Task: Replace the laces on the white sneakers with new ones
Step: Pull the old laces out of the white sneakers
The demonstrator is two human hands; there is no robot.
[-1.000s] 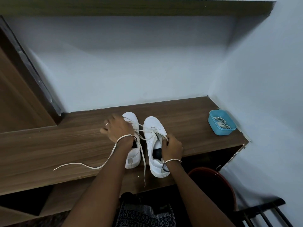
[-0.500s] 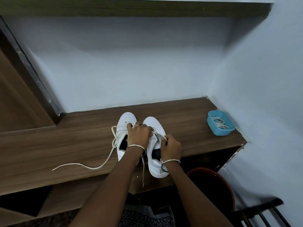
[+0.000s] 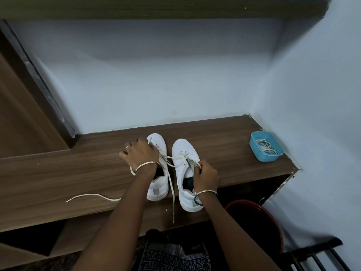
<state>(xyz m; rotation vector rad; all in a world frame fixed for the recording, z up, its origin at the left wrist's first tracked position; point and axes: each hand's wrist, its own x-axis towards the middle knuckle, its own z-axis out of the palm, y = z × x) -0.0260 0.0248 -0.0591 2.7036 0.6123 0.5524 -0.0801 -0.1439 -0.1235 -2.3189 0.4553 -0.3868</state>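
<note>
Two white sneakers stand side by side on the wooden shelf (image 3: pixel 58 173), toes toward the wall. My left hand (image 3: pixel 139 154) is over the left sneaker (image 3: pixel 158 184) and grips a white lace (image 3: pixel 170 159) that runs taut across to the eyelets of the right sneaker (image 3: pixel 183 151). My right hand (image 3: pixel 206 176) holds the right sneaker at its tongue and opening. One loose lace end (image 3: pixel 172 202) hangs over the shelf's front edge. Another lace end (image 3: pixel 91 196) trails left across the shelf.
A blue plastic tub (image 3: pixel 256 147) with coiled white laces (image 3: pixel 265 147) sits at the shelf's right end near the wall. A dark red round bucket (image 3: pixel 254 210) stands below on the right, next to a dark slatted rack (image 3: pixel 316 255). White walls close the back and right.
My left hand moved from over the right sneaker's eyelets back to the left, drawing the lace out sideways. My right hand stayed on the right sneaker.
</note>
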